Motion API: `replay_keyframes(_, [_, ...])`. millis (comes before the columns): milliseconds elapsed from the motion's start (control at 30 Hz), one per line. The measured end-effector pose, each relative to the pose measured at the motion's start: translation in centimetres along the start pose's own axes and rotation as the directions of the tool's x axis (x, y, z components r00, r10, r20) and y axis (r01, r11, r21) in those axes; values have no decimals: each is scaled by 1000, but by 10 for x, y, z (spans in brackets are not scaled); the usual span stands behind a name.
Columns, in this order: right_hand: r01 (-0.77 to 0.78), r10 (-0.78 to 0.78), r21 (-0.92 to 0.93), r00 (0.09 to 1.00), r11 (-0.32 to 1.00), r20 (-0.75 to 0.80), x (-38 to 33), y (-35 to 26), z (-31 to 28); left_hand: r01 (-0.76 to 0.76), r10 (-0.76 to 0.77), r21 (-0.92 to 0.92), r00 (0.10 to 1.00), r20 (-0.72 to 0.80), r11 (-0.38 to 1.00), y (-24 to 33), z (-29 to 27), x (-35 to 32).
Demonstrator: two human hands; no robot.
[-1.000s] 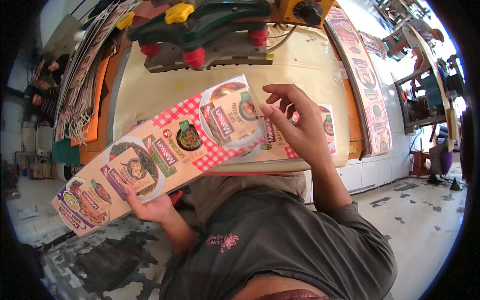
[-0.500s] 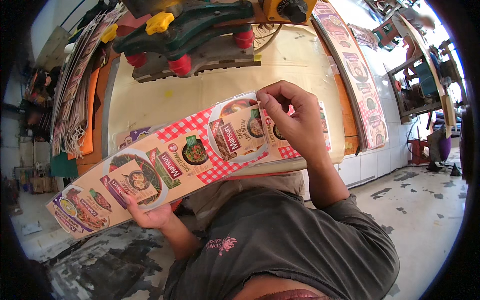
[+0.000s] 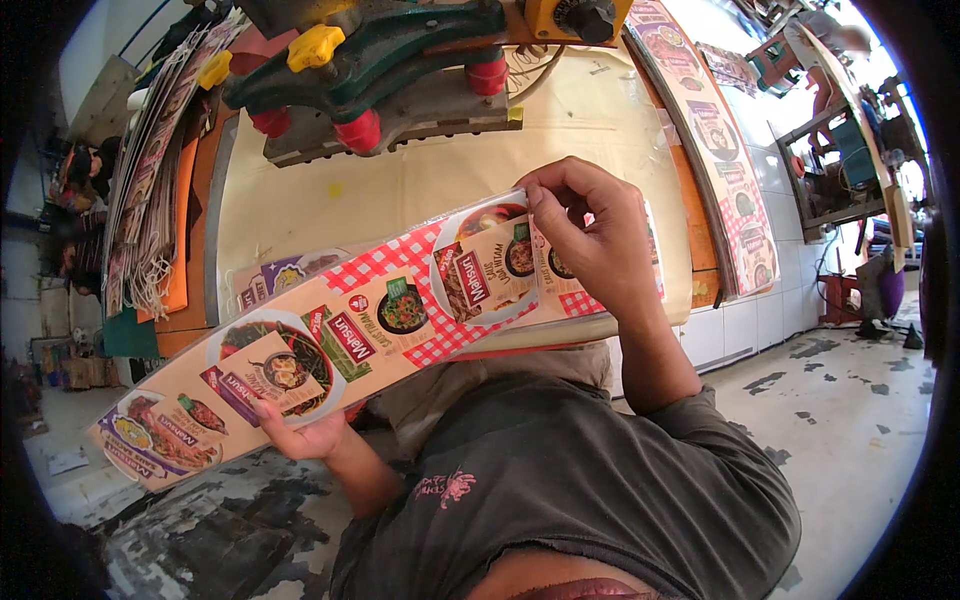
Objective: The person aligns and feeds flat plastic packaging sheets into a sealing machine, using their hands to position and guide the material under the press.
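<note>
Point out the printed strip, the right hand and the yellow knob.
printed strip (image 3: pixel 370 325), head view, red-checked middle section
right hand (image 3: pixel 600 240), head view, back of hand
yellow knob (image 3: pixel 318 46), head view, top of knob

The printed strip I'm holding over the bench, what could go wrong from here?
1. The strip is long and held only by the left hand underneath and the right hand pinching its top edge, so the free far-left end could sag or crease.
2. The right hand's grip is just fingertips, so the glossy strip might slip.
3. The press with red knobs sits close behind, and the strip could catch on it.
</note>
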State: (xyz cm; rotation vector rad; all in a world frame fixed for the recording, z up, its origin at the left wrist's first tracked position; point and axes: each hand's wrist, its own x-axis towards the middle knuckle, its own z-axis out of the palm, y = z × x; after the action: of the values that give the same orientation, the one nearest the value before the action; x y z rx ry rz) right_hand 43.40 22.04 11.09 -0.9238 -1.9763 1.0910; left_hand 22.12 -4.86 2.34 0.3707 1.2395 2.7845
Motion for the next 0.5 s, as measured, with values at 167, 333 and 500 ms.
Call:
replay_keyframes(167, [120, -132, -95, 982, 988, -136, -1, -3, 3, -96, 105, -51, 972, 208, 994, 1, -1, -5])
replay_keyframes(333, [100, -97, -16, 894, 995, -438, 7, 11, -2, -320, 326, -64, 931, 163, 945, 4, 14, -8])
replay_keyframes(500, [129, -24, 153, 836, 980, -549, 17, 39, -39, -218, 222, -111, 975, 23, 970, 25, 29, 4])
